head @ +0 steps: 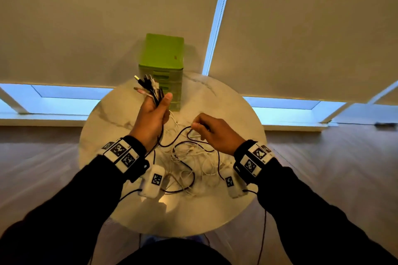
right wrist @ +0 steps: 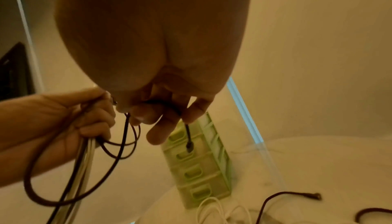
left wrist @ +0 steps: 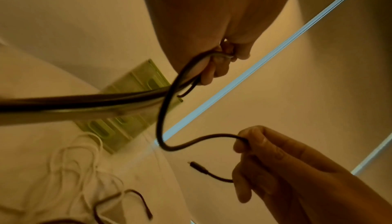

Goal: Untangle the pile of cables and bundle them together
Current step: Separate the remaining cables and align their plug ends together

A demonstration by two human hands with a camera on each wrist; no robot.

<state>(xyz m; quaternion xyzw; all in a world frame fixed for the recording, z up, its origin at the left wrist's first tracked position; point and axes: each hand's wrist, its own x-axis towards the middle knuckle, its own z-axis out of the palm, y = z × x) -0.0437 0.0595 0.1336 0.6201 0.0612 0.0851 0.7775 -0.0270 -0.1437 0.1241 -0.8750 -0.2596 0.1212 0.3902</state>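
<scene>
My left hand [head: 154, 112] is raised over the round marble table [head: 120, 122] and grips a bunch of black and white cable ends [head: 148, 89], their plugs fanning out above my fist. Their cords hang down below my left hand [right wrist: 91, 123] as a thick strand [right wrist: 82, 160]. My right hand [head: 206, 130] pinches a black cable [left wrist: 203, 139] near its end; the plug [left wrist: 196, 165] dangles free below my fingers [left wrist: 254, 143]. That cable loops back to my left hand [left wrist: 214, 69]. A tangle of white and black cables [head: 189, 165] lies on the table beneath both hands.
A green mini drawer unit [head: 162, 64] stands at the table's far edge, just behind my left hand. Beige roller blinds [head: 86, 17] cover the windows beyond. Wooden floor [head: 333, 168] surrounds the table. Thin black wires run from my wrist cameras along my sleeves.
</scene>
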